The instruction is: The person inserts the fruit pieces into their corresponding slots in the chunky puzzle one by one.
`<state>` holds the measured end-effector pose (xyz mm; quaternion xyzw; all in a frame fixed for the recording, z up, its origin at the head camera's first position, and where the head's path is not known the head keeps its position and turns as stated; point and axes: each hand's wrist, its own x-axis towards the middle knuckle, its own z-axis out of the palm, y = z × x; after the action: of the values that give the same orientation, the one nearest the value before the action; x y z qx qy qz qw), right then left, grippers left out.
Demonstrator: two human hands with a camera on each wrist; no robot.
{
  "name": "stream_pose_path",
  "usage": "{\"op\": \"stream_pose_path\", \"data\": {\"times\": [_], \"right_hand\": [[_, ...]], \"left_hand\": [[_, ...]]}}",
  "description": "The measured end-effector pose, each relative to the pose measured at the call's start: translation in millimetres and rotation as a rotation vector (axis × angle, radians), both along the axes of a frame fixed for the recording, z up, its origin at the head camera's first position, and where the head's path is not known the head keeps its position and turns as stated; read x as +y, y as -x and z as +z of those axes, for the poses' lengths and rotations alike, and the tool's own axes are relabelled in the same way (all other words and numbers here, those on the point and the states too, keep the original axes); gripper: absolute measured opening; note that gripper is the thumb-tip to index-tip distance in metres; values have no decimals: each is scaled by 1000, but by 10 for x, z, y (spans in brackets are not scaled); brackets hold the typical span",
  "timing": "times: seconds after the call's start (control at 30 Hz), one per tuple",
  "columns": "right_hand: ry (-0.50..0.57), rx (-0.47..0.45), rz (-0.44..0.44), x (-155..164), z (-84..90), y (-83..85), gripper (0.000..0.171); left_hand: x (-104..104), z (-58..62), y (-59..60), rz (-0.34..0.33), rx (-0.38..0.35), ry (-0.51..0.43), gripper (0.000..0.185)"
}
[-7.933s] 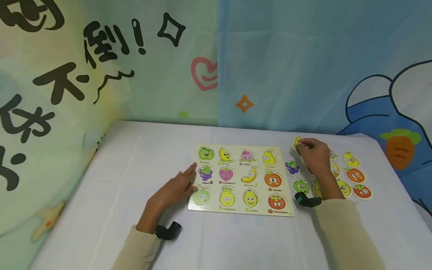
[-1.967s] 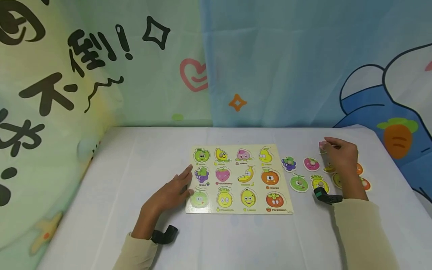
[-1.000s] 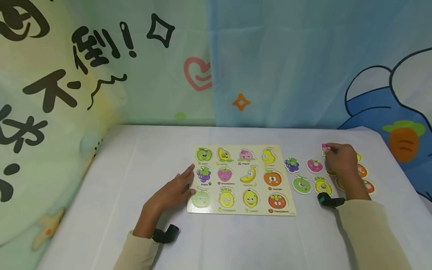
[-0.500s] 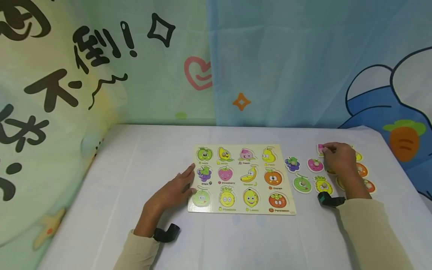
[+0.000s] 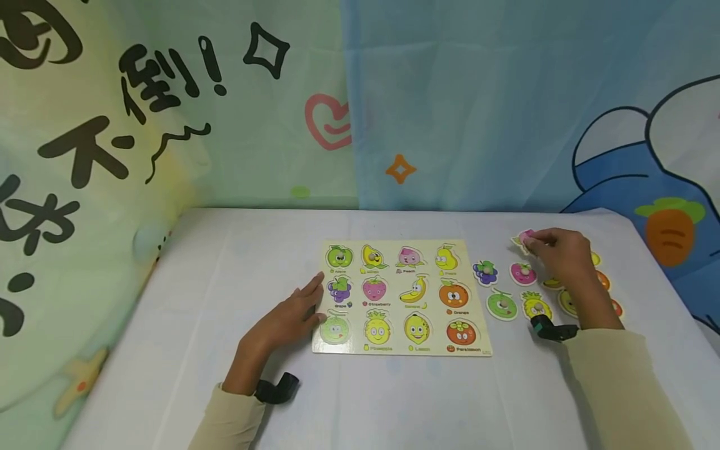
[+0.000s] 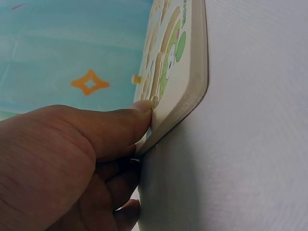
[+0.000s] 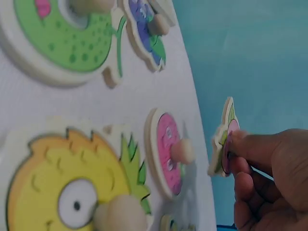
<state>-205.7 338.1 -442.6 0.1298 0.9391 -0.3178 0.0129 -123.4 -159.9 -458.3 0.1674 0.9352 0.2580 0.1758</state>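
In the head view, my right hand (image 5: 562,253) pinches a pink peach puzzle piece (image 5: 522,240) above the table, behind the loose pieces. The right wrist view shows that peach piece (image 7: 227,142) tilted between thumb and fingers. My left hand (image 5: 289,319) rests at the left edge of a pale fruit puzzle board (image 5: 402,354), index finger extended along it. Up close, the left thumb (image 6: 125,122) presses on the board's rim (image 6: 185,91), with the other fingers partly hidden behind it. Printed fruits in rows cover the board, including a peach spot (image 5: 410,257).
Loose knobbed pieces lie right of the board: grapes (image 5: 485,273), strawberry (image 5: 523,274), melon (image 5: 502,305), pineapple (image 5: 534,304), with several others partly under my right forearm. A printed backdrop (image 5: 478,106) stands behind the white table (image 5: 394,400).
Nearly eight seconds ago my right hand held a yellow piece; that piece is gone from beside the board. Since then it has taken the peach piece, raising it and moving left. The left hand stays put.
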Motion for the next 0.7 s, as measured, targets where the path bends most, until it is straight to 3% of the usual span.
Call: {"op": "stream_pose_path", "data": {"times": [0.4,0.7], "right_hand": [[70,3,91,-222,158,3,65],[182,-1,108,-453,138,1,61]], "left_hand": [[16,17,-4,3,3,-1,66],[23,15,-9,9,7,-6,65]]}}
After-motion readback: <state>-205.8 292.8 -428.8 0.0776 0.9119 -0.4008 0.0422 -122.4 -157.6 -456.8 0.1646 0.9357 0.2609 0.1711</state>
